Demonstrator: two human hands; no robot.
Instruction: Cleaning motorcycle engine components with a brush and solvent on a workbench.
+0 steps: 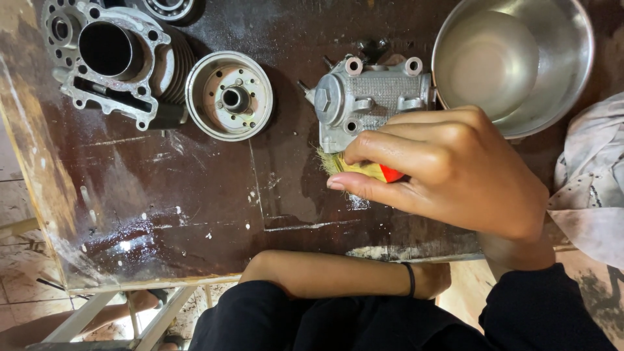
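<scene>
My right hand (455, 172) is shut on a small brush (377, 172) with a yellow and red handle. Its pale bristles press against the near edge of a grey cast metal engine part (370, 97) that lies on the dark wooden table (195, 201). My left forearm rests along the table's near edge and wears a black band at the wrist. Only a small part of my left hand (434, 278) shows beneath my right wrist, so its fingers are hidden.
A steel bowl (513, 58) stands at the back right, touching the engine part. A finned cylinder block (110, 58) and a round metal rotor (229, 95) lie at the back left, a bearing (169, 8) beyond them. A dirty cloth (595, 182) lies at the right edge.
</scene>
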